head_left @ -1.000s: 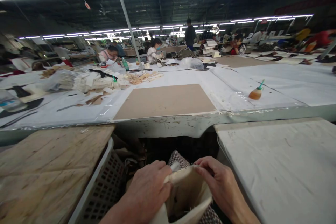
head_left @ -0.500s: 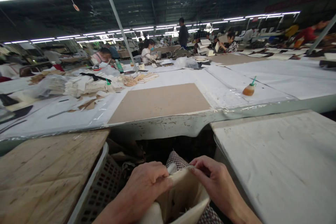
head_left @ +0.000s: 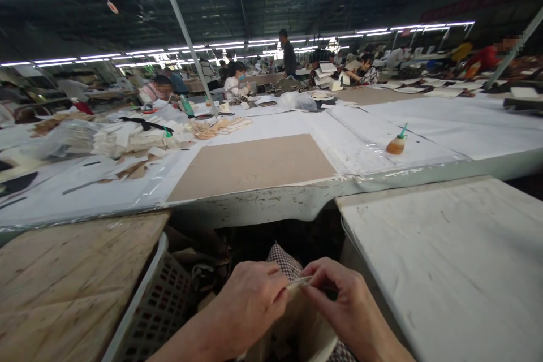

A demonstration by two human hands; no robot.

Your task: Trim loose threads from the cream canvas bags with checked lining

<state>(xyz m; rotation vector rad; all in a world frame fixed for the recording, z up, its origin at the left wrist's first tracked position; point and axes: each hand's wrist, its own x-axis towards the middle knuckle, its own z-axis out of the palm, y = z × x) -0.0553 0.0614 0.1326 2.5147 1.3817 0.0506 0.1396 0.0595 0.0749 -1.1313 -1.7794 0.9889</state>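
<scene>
Low in the view, over my lap, a cream fabric piece [head_left: 316, 325] shaped like an open bag stands with its mouth facing me. My left hand [head_left: 248, 305] is closed on its upper rim, the fingertips partly hidden behind the knuckles. Close by on the right, my right hand [head_left: 339, 294] pinches the same rim between thumb and forefinger. The hands are a short gap apart. Behind the rim shows a brown-and-white checked cloth [head_left: 285, 260]. My left forearm hides much of the fabric's left side.
A brown board [head_left: 254, 164] lies on the white-covered table [head_left: 352, 130]. A glue bottle with a green nozzle [head_left: 396, 145] stands right of it. Covered surfaces [head_left: 458, 249] flank me, with a plastic basket [head_left: 156, 294] at left. Fabric scraps [head_left: 123, 138] are piled far left. Several people work beyond.
My left hand has shifted right along the rim, closer to my right hand. The fabric's mouth has turned and sits slightly lower. The whole view has moved a little.
</scene>
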